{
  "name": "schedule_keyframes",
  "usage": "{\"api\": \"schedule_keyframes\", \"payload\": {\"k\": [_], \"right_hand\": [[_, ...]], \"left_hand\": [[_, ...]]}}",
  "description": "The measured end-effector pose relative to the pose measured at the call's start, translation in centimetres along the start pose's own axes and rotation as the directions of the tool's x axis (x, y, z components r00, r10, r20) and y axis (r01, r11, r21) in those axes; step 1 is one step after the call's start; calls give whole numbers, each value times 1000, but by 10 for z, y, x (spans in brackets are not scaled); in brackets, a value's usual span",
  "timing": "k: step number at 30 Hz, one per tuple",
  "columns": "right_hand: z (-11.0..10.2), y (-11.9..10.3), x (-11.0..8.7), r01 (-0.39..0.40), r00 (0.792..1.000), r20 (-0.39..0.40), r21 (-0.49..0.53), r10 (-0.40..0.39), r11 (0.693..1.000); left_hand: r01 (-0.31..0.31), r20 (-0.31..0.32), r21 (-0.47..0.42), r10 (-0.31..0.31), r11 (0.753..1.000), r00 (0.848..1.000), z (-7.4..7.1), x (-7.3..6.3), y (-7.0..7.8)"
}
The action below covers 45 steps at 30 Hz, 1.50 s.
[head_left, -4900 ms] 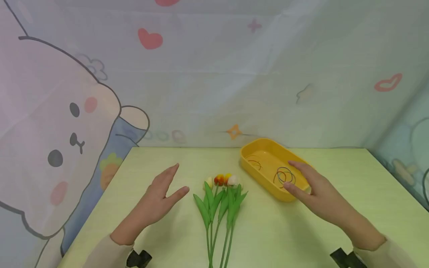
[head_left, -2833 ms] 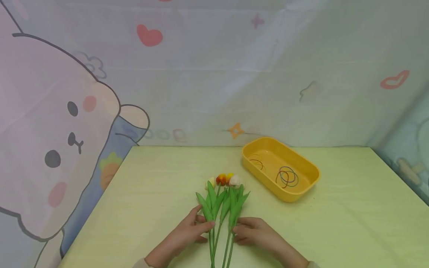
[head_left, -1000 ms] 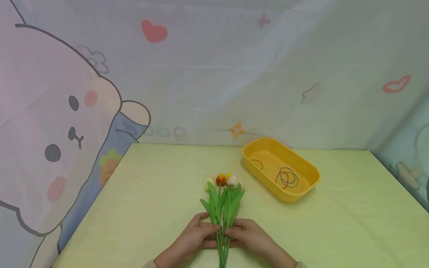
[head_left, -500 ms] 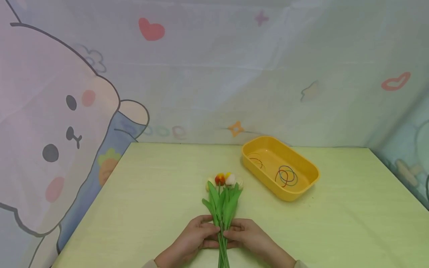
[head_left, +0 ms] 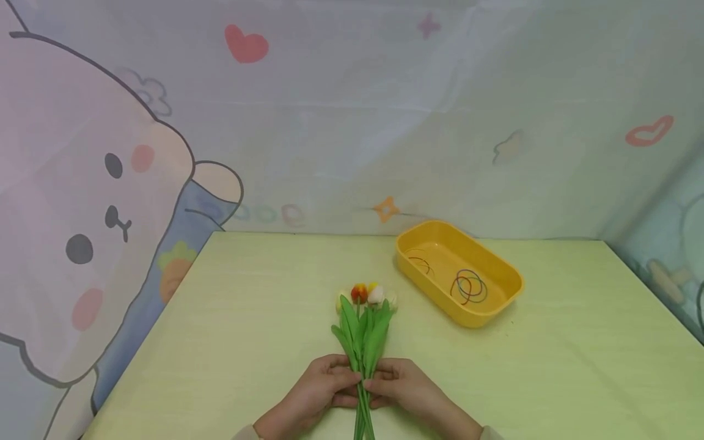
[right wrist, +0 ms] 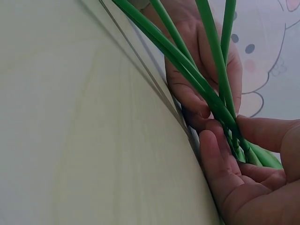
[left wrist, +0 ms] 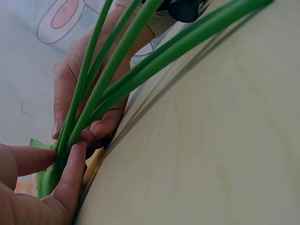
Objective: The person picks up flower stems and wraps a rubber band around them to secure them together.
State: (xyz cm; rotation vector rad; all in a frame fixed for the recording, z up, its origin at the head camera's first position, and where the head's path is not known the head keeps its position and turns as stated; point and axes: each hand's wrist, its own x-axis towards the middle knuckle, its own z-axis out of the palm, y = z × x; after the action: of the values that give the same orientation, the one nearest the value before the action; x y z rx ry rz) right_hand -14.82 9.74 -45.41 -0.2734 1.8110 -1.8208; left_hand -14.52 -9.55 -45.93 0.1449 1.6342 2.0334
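A bunch of artificial tulips (head_left: 363, 333) with white, yellow and red-orange heads lies at the table's front middle, heads pointing away from me. My left hand (head_left: 321, 389) holds the bunch from the left, thumb over the stems just below the leaves. From the right, my right hand (head_left: 408, 389) grips the same spot, its thumb close to the left one. In the left wrist view the green stems (left wrist: 108, 70) cross between the fingers and fan out toward me. The right wrist view shows stems (right wrist: 187, 65) passing between thumb and fingers, with curled fingers beneath them.
A yellow tray (head_left: 489, 313) stands at the back right of the tulips. Several thin rubber bands (head_left: 469, 296), red and blue among them, lie inside it. The pale table (head_left: 247, 293) ends against a printed cloth backdrop (head_left: 330, 122).
Both hands, first raised apart over the table, have come down to either side of the tulips. They have drawn the spread stems together into a narrow bunch. The tray stays put.
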Motion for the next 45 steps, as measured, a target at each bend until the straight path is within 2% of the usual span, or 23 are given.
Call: {"api": "schedule_keyframes", "payload": {"k": [6,11,16,21,26,38,45], "right_hand": [[1,-5,1,46,999,6,-38,-46,998],[3,-8,2,56,998,2,-78,-56,995],[5,-2,-1,49,999,-3,-117,-50,992],[7,3,-4,40,999,-11,-127,-41,991],[7,3,-5,65,997,-23,-176,-70,982],[12,-9,-10,81,991,-73,-355,-114,932],[14,-16,-16,135,974,-90,-504,-207,853]], "left_hand": [[-17,-14,24,18,1000,1000,0,0,6],[-24,-27,46,25,999,999,0,-1,10],[-10,-47,36,12,999,999,2,-6,7],[-24,-35,-7,24,1000,999,3,-8,2],[-24,-27,8,24,1000,999,4,-8,2],[-27,-2,65,27,998,1000,8,-9,11],[-16,-17,58,17,998,1000,10,-12,12]]}}
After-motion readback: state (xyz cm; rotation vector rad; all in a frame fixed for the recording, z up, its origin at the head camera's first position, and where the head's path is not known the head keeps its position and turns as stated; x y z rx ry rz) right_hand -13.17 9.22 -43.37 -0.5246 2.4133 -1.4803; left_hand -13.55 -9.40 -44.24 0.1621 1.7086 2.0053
